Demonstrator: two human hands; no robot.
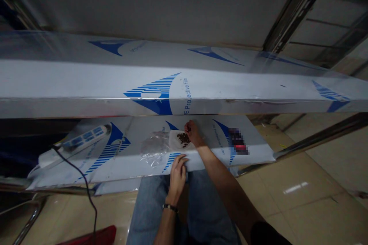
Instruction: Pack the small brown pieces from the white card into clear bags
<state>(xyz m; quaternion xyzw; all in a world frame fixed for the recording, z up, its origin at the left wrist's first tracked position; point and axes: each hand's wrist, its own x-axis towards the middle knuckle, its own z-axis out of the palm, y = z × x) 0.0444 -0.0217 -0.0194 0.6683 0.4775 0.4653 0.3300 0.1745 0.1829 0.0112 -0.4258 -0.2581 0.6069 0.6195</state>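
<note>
A heap of small dark-brown pieces [183, 139] lies on a white square sheet or shallow tray [174, 143] on the lower shelf. My right hand [192, 133] is over the heap's right side, its fingers bent and pressed together. Whatever the fingertips hold is too small to make out. By the shelf's front edge, just below the white square, my left hand [178, 166] rests with loosely bent fingers slightly apart and nothing visible in them. A crumpled clear plastic bag [154, 149] lies left of the white square, touching or close to it.
A white power strip [86, 138] with a dark cable [83, 176] sits on the shelf's left. A blurred-out dark and red object [238, 141] lies at right. The film-covered upper shelf [218, 86] overhangs behind my hands. Something red [100, 235] is on the floor.
</note>
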